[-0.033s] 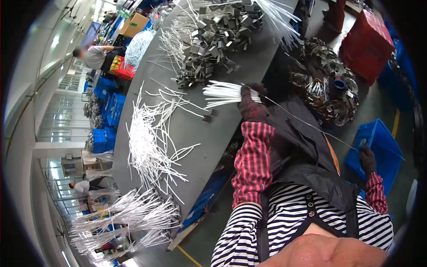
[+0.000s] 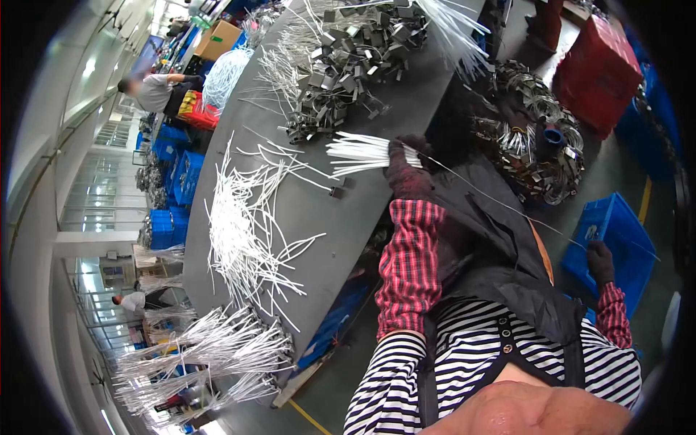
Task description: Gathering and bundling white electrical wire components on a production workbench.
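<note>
My left hand [image 2: 406,158], in a dark glove, is closed around a bundle of white cables [image 2: 359,152] at the table's near edge. The cables' loose ends fan out to the left over the grey tabletop. From this hand a thin pale wire [image 2: 500,201] runs down to the right, across my dark apron. My right hand [image 2: 600,262], also gloved, is at the wire's far part, beside a blue bin [image 2: 616,214]. Its fingers are curled and appear closed on the wire. A loose heap of white cables [image 2: 246,225] lies on the table left of my left hand.
Metal-ended cable pieces [image 2: 348,69] are piled at the table's [image 2: 326,232] far end. Tied cable bundles [image 2: 217,355] lie at its near left corner. Coiled cables [image 2: 533,138] and a red crate [image 2: 600,76] stand on the right. One person [image 2: 156,93] is at the left.
My left hand and the bundle of white cables have shifted slightly to the left. My right hand has dipped very slightly, staying beside the blue bin.
</note>
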`<state>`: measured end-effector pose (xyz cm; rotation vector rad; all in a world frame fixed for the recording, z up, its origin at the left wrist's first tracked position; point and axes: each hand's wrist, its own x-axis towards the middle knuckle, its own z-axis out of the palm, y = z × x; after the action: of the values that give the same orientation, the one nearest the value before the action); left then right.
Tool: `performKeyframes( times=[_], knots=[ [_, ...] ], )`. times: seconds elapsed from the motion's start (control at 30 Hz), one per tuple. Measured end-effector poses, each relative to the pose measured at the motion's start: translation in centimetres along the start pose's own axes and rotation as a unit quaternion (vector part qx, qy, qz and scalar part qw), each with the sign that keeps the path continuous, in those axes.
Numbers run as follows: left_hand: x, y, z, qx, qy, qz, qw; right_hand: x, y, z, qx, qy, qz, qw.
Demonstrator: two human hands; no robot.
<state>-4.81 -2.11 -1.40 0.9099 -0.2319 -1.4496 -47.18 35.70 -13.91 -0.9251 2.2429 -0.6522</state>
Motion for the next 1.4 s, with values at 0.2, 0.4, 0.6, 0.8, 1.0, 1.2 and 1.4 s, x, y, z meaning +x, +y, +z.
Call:
performKeyframes(
  times=[0.2, 0.4, 0.6, 0.8, 1.0, 1.2, 1.4],
  knots=[
    [0.3, 2.7, -1.9, 0.018, 0.021, 0.055, 0.998, -0.7, 2.4, -0.6, 0.19, -0.029, 0.07, 0.979],
    [0.1, 4.1, -2.1, 0.026, 0.059, 0.075, 0.995, 0.0, 1.1, 1.0, 0.162, -0.031, 0.109, 0.98],
    [-0.3, 3.9, -3.7, 0.13, 0.03, 0.061, 0.989, 3.1, -7.7, 5.4, 0.139, -0.082, 0.006, 0.987],
    [-0.2, 2.2, -4.8, 0.304, -0.004, 0.096, 0.948, 2.9, -33.3, 14.7, 0.357, -0.33, -0.127, 0.865],
    [1.1, 5.5, -6.6, 0.489, 0.04, 0.156, 0.857, 1.5, -49.7, 24.0, 0.255, -0.306, -0.344, 0.85],
    [1.1, 15.5, -9.3, 0.331, 0.232, 0.225, 0.886, 10.0, -53.3, 26.9, 0.001, 0.082, -0.588, 0.804],
    [-0.7, 13.7, -8.1, 0.195, 0.017, 0.18, 0.964, 12.7, -52.9, 26.0, -0.081, 0.055, -0.598, 0.796]
  ],
)
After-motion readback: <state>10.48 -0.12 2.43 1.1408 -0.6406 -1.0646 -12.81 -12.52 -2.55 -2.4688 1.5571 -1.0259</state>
